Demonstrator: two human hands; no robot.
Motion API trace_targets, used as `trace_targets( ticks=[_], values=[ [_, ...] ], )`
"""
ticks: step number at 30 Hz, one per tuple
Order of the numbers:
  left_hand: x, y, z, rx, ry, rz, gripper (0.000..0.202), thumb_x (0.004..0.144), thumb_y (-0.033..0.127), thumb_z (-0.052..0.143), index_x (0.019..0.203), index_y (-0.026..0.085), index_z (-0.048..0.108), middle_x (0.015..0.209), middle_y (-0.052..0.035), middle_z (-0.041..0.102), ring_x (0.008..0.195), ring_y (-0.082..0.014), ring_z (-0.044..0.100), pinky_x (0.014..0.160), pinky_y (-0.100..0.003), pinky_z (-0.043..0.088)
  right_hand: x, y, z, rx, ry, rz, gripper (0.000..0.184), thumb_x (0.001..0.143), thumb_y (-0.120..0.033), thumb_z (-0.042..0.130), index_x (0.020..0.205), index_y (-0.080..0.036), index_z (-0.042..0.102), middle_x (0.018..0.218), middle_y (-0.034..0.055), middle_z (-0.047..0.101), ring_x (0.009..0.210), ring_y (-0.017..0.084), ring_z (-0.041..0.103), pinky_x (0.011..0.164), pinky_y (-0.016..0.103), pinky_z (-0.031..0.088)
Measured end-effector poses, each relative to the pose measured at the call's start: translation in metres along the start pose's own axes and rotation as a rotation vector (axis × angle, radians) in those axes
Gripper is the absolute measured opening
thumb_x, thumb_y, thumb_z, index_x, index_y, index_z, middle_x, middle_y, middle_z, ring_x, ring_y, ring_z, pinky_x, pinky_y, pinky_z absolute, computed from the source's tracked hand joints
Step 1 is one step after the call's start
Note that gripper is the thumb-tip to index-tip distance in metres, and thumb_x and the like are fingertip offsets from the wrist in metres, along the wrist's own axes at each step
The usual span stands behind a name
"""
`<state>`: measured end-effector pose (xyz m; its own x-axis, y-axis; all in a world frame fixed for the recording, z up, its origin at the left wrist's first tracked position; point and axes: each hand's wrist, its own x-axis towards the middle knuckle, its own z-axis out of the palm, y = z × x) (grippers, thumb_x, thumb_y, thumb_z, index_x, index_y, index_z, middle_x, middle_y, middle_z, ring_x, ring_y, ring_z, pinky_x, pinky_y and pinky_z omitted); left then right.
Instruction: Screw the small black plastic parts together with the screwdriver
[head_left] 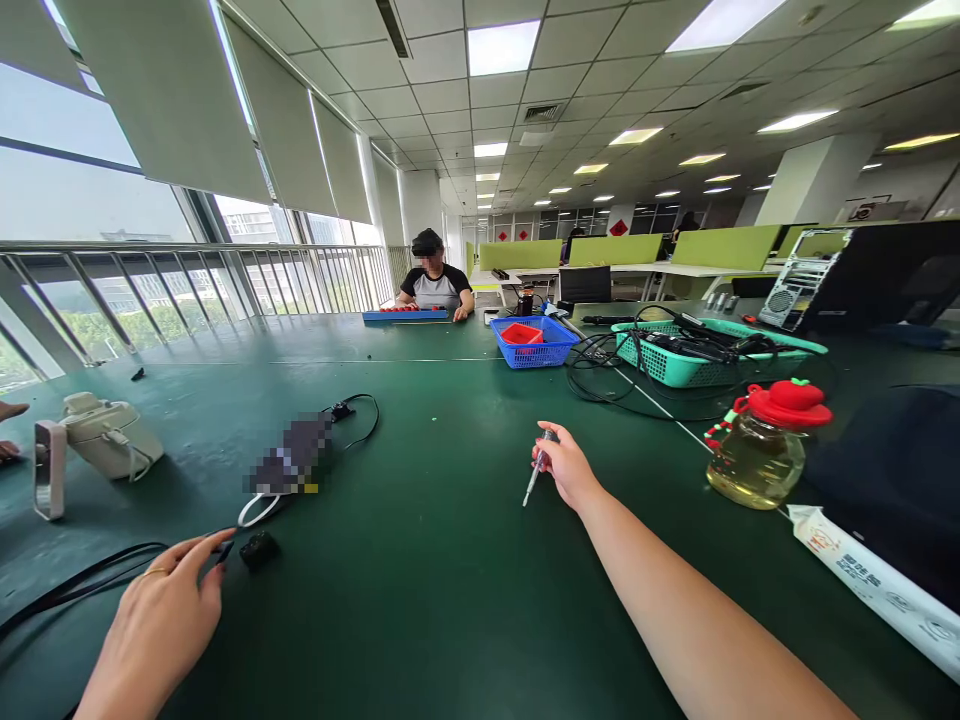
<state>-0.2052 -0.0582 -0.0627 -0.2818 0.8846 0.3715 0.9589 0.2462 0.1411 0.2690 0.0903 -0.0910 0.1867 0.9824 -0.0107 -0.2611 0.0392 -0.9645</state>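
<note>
My right hand (568, 468) is stretched out over the green tabletop, its fingers closed round a small screwdriver (534, 482). The metal shaft slants downward to the left. At the lower left, my left hand (169, 605) pinches a small dark piece (223, 551) between thumb and forefinger; its kind is too small to make out. Just right of those fingertips lies a small black block (259, 551). Black cables (82, 578) run in from the left edge toward my left hand. Beyond it lies a blurred dark object (291, 455) with a white loop and a thin black cord.
A beige bottle (112, 437) and a phone-like object (49, 470) stand left, near another person's hand (10, 430). Ahead are a blue basket (536, 352) and a teal basket (660, 368) of cables. A red-lidded jar (757, 460) stands right. Another person (436, 285) sits opposite.
</note>
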Motion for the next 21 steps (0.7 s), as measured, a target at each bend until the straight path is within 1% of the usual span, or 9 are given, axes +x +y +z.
trace_targets(
  ticks=[2,3,6,8,10,14,17,21],
  values=[
    [0.001,0.01,-0.006,-0.028,0.079,0.023,0.054,0.088,0.037,0.037,0.135,0.019,0.056,0.132,-0.017,0.059,0.105,-0.0358,0.064,0.093,-0.052,0.052,0.0,0.0,0.0,0.001,0.001,0.006,0.05,0.061,-0.03,0.064,0.109,-0.023,0.053,0.059,-0.0065,0.056,0.053,0.013,0.049,0.058,0.029,0.04],
    [0.002,0.015,-0.008,-0.053,0.085,0.058,0.056,0.088,0.039,0.036,0.138,0.02,0.053,0.134,-0.0152,0.058,0.111,-0.0352,0.062,0.095,-0.05,0.051,0.0,0.0,0.0,0.001,0.001,0.007,0.05,0.061,-0.03,0.065,0.109,-0.024,0.053,0.059,-0.0066,0.056,0.053,0.013,0.049,0.058,0.029,0.04],
    [0.005,0.025,-0.005,-0.131,0.004,0.203,0.057,0.088,0.036,0.036,0.141,0.022,0.05,0.13,-0.0116,0.062,0.118,-0.0329,0.059,0.098,-0.046,0.05,0.0,0.0,0.0,0.006,0.002,0.003,0.049,0.061,-0.029,0.065,0.108,-0.024,0.054,0.06,-0.0066,0.056,0.053,0.013,0.048,0.057,0.029,0.041],
    [0.006,0.024,0.003,-0.143,-0.046,0.278,0.057,0.088,0.033,0.037,0.142,0.023,0.049,0.129,-0.0098,0.064,0.119,-0.0304,0.058,0.1,-0.043,0.049,0.001,0.001,0.0,0.009,0.007,0.001,0.048,0.061,-0.029,0.065,0.108,-0.024,0.054,0.06,-0.0063,0.056,0.053,0.013,0.049,0.057,0.029,0.041],
    [0.006,0.019,0.012,-0.134,-0.057,0.333,0.056,0.088,0.032,0.038,0.142,0.024,0.049,0.132,-0.0086,0.063,0.12,-0.0284,0.058,0.103,-0.043,0.047,0.001,0.001,0.0,0.011,0.01,0.003,0.048,0.061,-0.029,0.065,0.107,-0.024,0.055,0.059,-0.0059,0.056,0.054,0.013,0.05,0.056,0.028,0.04],
    [0.005,0.01,0.022,-0.109,-0.023,0.367,0.055,0.088,0.03,0.038,0.141,0.026,0.052,0.133,-0.0066,0.063,0.119,-0.027,0.058,0.105,-0.042,0.046,0.001,0.001,0.0,0.008,0.012,0.001,0.05,0.06,-0.03,0.066,0.109,-0.024,0.055,0.06,-0.0053,0.056,0.057,0.014,0.051,0.055,0.027,0.039],
    [0.006,0.009,0.022,-0.1,-0.013,0.363,0.054,0.087,0.028,0.039,0.139,0.026,0.054,0.132,-0.0064,0.063,0.119,-0.0269,0.059,0.103,-0.041,0.047,0.001,0.0,0.0,-0.001,0.013,0.005,0.051,0.059,-0.03,0.066,0.109,-0.024,0.055,0.06,-0.0054,0.055,0.057,0.015,0.051,0.056,0.027,0.04],
    [0.008,0.009,0.021,-0.096,-0.037,0.353,0.054,0.088,0.029,0.038,0.14,0.025,0.053,0.134,-0.0076,0.062,0.12,-0.0268,0.058,0.104,-0.041,0.047,0.0,0.0,0.0,-0.002,0.003,0.008,0.05,0.06,-0.029,0.065,0.109,-0.024,0.054,0.06,-0.0061,0.055,0.055,0.013,0.049,0.058,0.029,0.041]
  ],
)
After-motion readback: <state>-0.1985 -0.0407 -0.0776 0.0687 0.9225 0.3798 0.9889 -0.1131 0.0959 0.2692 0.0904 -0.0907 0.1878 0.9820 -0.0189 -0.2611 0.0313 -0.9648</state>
